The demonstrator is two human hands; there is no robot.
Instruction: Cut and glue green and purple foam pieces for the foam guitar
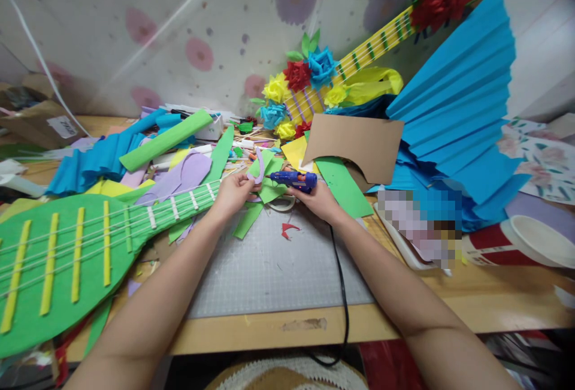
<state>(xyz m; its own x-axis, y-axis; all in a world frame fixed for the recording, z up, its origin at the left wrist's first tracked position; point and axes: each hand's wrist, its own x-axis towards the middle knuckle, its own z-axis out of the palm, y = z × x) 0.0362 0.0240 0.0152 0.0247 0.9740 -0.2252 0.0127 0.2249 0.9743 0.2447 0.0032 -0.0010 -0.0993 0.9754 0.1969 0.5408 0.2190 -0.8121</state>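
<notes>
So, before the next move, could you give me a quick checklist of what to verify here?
1. Purple strip held by the left hand: ok, pinched.
2. Blue glue gun gripped by the right hand: ok.
3. Glue gun's nozzle touching the strip: cannot tell.
4. Black cord plugged in: cannot tell, its far end is out of sight.
5. Grey mat free of scraps: not ok, green paper and red scraps lie there.

Nothing legible for certain. White label (pixel 63 127) on brown cardboard box (pixel 33 119), far left: dark characters, tilted and blurred, perhaps letters, none readable. Red-and-white tub (pixel 493 234), right: pale marks on red side, no wording made out
</notes>
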